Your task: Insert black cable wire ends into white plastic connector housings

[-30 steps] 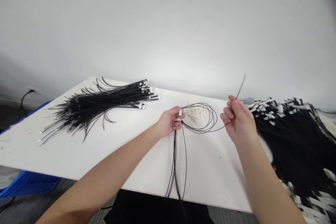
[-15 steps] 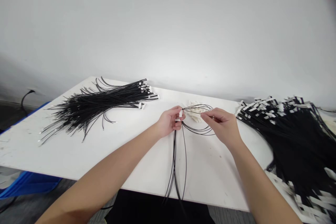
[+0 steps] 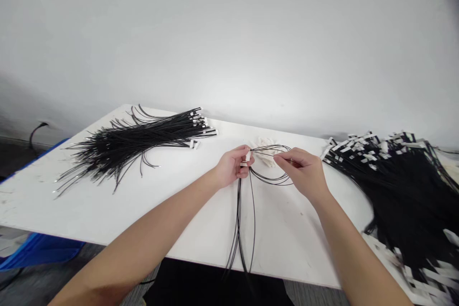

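Near the middle of the table, my left hand is closed round a small white connector from which several thin black wires hang past the table's front edge. Other black wires loop out to the right between my hands. My right hand pinches one thin black wire between thumb and fingertips; its end is hidden by the fingers. Behind the loops lies a small heap of white connectors, partly covered by the wires and too blurred to tell apart.
A bundle of black wires with white connectors lies on the table's left. To the right is a larger pile of black wires with white ends. Behind the table rises a white wall. Something blue hangs below the left front edge.
Almost nothing differs. My left hand and the connector have shifted very slightly to the right; my right hand keeps its pinch on the wire.
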Action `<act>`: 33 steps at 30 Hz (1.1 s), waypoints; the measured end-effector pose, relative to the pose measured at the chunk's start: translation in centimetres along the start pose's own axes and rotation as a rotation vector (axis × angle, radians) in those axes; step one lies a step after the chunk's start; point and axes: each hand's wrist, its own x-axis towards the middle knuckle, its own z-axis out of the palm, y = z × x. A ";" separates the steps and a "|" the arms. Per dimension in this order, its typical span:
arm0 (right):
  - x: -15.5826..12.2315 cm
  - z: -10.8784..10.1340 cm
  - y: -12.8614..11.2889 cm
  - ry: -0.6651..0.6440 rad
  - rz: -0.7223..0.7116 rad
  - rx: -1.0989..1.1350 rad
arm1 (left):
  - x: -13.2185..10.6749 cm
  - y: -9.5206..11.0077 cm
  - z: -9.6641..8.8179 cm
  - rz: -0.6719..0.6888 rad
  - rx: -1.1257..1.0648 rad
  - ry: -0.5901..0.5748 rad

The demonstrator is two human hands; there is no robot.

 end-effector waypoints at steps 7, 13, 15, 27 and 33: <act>0.0 -0.1 0.0 -0.018 0.001 -0.012 | 0.0 0.0 0.0 0.001 -0.001 -0.002; -0.1 -0.1 -0.1 -0.037 -0.006 -0.024 | 0.0 0.0 0.0 0.004 -0.019 0.003; -0.1 -0.1 -0.2 -0.043 -0.005 -0.025 | -0.1 0.0 0.1 0.007 -0.020 0.005; -0.1 0.0 -0.2 -0.015 -0.003 -0.026 | 0.0 -0.2 0.2 0.029 0.061 0.017; -0.1 0.1 -0.1 -0.009 -0.008 -0.025 | 0.1 -0.3 0.3 0.031 0.138 0.010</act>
